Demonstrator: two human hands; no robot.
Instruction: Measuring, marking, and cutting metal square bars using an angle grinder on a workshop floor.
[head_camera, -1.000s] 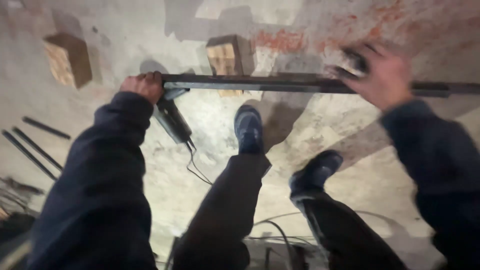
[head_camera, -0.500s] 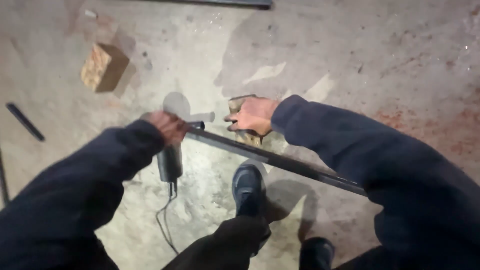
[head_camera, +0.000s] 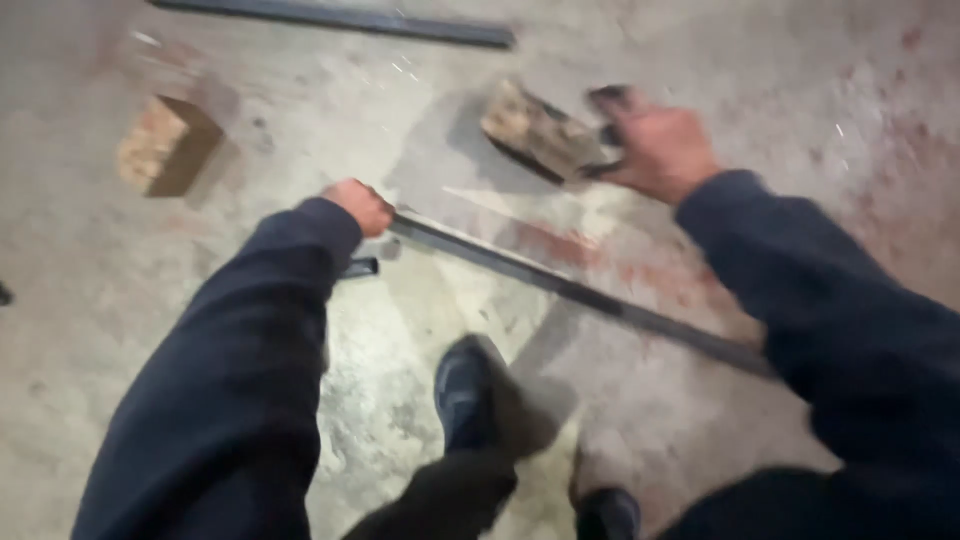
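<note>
A long dark metal bar (head_camera: 580, 290) runs across the middle of the frame, from the centre left down toward the lower right, where it passes behind the right sleeve. The left hand (head_camera: 360, 206) is clenched around its upper left end, fingers wrapped tight about the bar. Above the bar, in the upper centre, a wooden block (head_camera: 540, 135) sits tilted over the concrete floor (head_camera: 120, 300); the right hand (head_camera: 660, 145) grips the block's right end, fingers curled over its edge, though blur hides the exact hold. Both arms wear dark blue sleeves.

Just below the left hand a small dark object (head_camera: 358, 267) shows beside the sleeve, too blurred to identify. A second wooden block (head_camera: 165, 145) lies on the floor in the upper left, well apart from the hands. Another dark metal bar (head_camera: 340, 20) lies along the top edge of the frame. At the lower centre a dark shoe (head_camera: 465, 395) stands on the floor, with reddish stains (head_camera: 600, 260) on the concrete near the held bar.
</note>
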